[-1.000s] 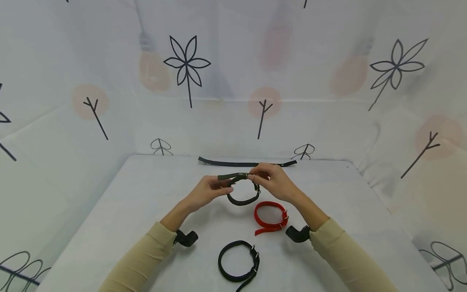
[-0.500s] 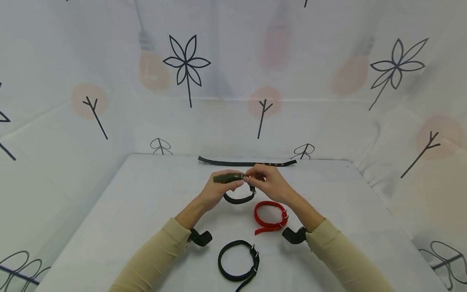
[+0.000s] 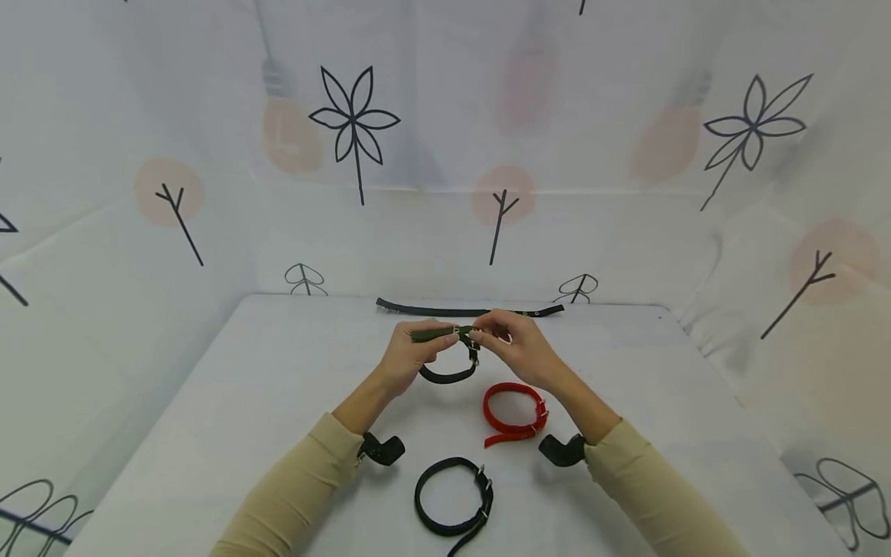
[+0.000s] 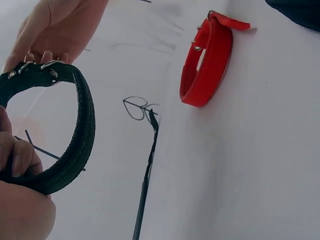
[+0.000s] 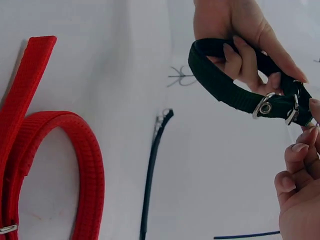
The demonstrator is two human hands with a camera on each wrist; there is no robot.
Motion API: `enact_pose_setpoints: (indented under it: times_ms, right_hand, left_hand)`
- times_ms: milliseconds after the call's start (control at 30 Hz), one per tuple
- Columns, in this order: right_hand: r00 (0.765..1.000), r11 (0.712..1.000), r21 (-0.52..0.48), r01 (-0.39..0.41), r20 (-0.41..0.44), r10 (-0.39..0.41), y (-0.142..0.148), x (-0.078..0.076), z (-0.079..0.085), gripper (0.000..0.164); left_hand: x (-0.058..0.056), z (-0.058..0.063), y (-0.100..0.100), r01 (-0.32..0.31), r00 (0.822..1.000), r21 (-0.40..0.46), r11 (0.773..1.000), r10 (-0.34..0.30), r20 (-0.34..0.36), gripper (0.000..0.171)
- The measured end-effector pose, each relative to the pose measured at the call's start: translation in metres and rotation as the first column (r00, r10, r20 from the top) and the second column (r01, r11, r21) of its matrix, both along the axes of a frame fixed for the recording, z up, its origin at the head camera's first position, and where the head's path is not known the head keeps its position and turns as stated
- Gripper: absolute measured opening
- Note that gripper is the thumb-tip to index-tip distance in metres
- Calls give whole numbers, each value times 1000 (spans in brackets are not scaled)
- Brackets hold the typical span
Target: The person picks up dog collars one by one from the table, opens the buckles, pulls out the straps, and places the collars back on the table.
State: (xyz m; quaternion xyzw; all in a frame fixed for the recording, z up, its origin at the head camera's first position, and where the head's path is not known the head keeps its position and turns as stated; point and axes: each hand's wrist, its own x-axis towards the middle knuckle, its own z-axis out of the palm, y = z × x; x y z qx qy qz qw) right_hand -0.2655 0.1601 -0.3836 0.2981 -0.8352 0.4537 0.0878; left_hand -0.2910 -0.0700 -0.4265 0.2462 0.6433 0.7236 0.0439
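Both hands hold a dark green dog collar (image 3: pixel 447 377) up over the table, closed into a loop that hangs below the fingers. My left hand (image 3: pixel 407 356) grips the band on the left, and the strap's tail lies over its fingers. At the buckle, my right hand (image 3: pixel 518 346) pinches the strap with thumb and fingertips. The right wrist view shows the metal buckle and ring on the collar (image 5: pixel 220 85), with an eyelet between them and the right fingertips (image 5: pixel 300 148) right at that end. A red collar (image 3: pixel 513 410) lies looped on the table just below the right hand.
A black collar (image 3: pixel 419 495), buckled into a loop, lies nearer the front. Stretched straight along the table's back edge is another dark collar (image 3: pixel 445 312). Patterned white cloth (image 3: pixel 418 232) hangs behind the white table (image 3: pixel 278 387).
My left hand has moved right, closer to the right hand, and its hold has shifted up to the strap near the buckle. The loop has swung slightly left; the right hand stays near the buckle.
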Motion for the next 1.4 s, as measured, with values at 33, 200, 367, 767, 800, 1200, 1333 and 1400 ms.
enact_pose_setpoints:
  times_ms: [33, 200, 367, 767, 800, 1200, 1333, 1400]
  right_hand:
    - [1000, 1000, 1, -4, -1, 4, 1, 0, 1, 10]
    - [1000, 999, 27, -17, -3, 18, 4, -1, 4, 9]
    - [997, 997, 63, -49, -50, 52, 3, -3, 7, 9]
    - [998, 1000, -24, 15, -56, -16, 11, -4, 7, 8]
    - [998, 1000, -26, 9, -61, -10, 11, -4, 8, 9]
    - [990, 999, 27, -36, -139, 39, 2, -3, 6, 11]
    - [989, 999, 24, -27, -142, 30, 3, -3, 5, 10]
    - [991, 1000, 13, -12, -135, 13, 4, -4, 4, 10]
  left_hand:
    - [-1, 1, 0, -1, 1000, -4, 1000, 1, -6, 23]
    - [-3, 3, 0, 20, 998, -14, 1000, -21, -67, 23]
    - [-5, 2, 1, 74, 989, -3, 997, -74, -126, 19]
    - [-7, 11, -5, 12, 993, -56, 998, -18, -113, 23]
    - [-7, 11, -5, 11, 993, -57, 998, -18, -117, 23]
    - [-6, 10, 0, 76, 985, -34, 997, -81, -153, 23]
    - [-6, 11, -1, 68, 985, -47, 997, -74, -156, 23]
    - [-7, 11, -2, 56, 987, -52, 997, -63, -147, 24]
